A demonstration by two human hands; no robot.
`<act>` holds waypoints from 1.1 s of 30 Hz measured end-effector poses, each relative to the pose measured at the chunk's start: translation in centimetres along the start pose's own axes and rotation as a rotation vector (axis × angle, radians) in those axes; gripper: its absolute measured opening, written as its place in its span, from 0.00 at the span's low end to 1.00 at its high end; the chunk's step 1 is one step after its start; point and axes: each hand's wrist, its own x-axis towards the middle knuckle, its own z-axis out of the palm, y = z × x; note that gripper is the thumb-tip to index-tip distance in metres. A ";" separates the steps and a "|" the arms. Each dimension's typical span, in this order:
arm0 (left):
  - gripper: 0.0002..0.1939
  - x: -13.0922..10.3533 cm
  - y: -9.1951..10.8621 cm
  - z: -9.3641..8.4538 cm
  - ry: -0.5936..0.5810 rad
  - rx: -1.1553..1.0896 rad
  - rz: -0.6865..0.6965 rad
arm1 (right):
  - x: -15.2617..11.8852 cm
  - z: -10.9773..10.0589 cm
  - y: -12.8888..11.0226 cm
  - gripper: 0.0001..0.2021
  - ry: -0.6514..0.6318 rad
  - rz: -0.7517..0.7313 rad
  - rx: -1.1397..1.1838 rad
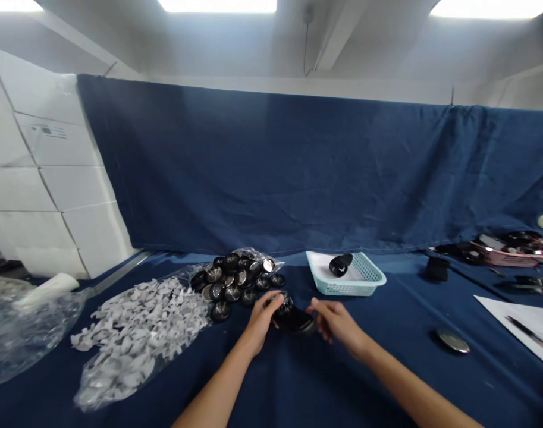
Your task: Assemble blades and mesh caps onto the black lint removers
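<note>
My left hand [263, 318] grips a black part [297, 321] between thumb and fingers, low over the blue cloth. The part has a rounded, flat right end and a shiny, ridged piece near my thumb; its exact kind is unclear. Close to its right end is my right hand [338, 326], fingers curled and thumb and forefinger tips together, slightly blurred. Whatever that pinch holds is too small to make out. Just beyond my left hand lies a pile of round black caps [232, 279], several showing shiny insides.
Left of the caps, small grey-white pieces [141, 327] spill over a clear plastic bag. A light-blue basket [349, 289] holds a black curved part [340, 265]. At right are a dark oval piece [452, 340], white paper [521, 321] with a pen, and a pink basket [512, 257].
</note>
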 end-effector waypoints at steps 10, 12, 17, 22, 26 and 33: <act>0.18 -0.9 1.0 1.0 -0.207 0.233 0.156 | 12.9 -9.6 -1.4 0.14 0.366 -0.064 -0.791; 0.18 -0.9 0.9 1.0 -0.213 0.257 0.159 | 14.3 -9.6 -0.5 0.14 0.304 -0.006 -0.915; 0.19 -0.9 0.6 1.0 -0.216 0.295 0.172 | 15.5 -10.3 0.7 0.15 0.258 0.118 -1.112; 0.18 -1.1 0.7 1.1 -0.206 0.325 0.183 | 14.8 -12.4 0.4 0.16 0.242 0.270 -1.132; 0.17 -1.2 0.8 1.1 -0.195 0.346 0.198 | 13.5 -12.6 -0.1 0.16 0.184 0.279 -1.114; 0.18 -1.4 0.6 1.1 -0.177 0.310 0.198 | 10.3 -12.0 -4.2 0.21 0.279 0.216 -1.148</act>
